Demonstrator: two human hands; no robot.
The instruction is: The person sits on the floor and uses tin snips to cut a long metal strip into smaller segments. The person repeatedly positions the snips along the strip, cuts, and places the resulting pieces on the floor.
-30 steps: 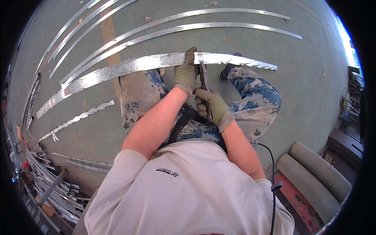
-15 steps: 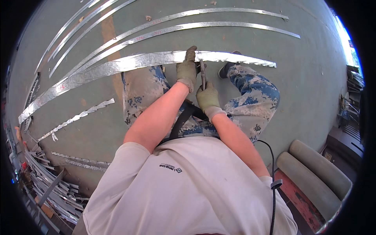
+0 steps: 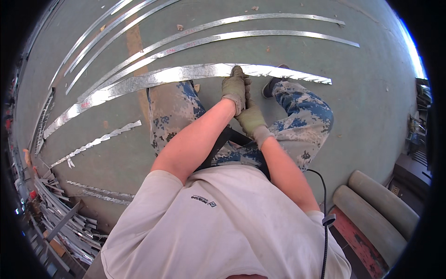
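A long, shiny sheet-metal strip (image 3: 181, 73) lies across my knees, with slanting slits along it and jagged tabs toward its right end. My gloved left hand (image 3: 236, 88) is closed on the strip near its middle, thumb on top of the metal. Just below and to the right, my gloved right hand (image 3: 252, 117) is closed around a grey, plier-like hand tool. Most of that tool is now hidden behind my left hand, so its jaws cannot be made out.
More metal strips (image 3: 260, 34) lie on the green floor ahead. Jagged strips (image 3: 100, 140) lie at the left, near a heap of metal offcuts (image 3: 69, 228). Two grey rolls (image 3: 369, 223) rest by a red surface at the lower right. A black cable (image 3: 325, 251) runs along my right side.
My left hand has shifted slightly right and down along the strip, and my right hand has come up against it, covering the tool that showed before. The view has shifted slightly.
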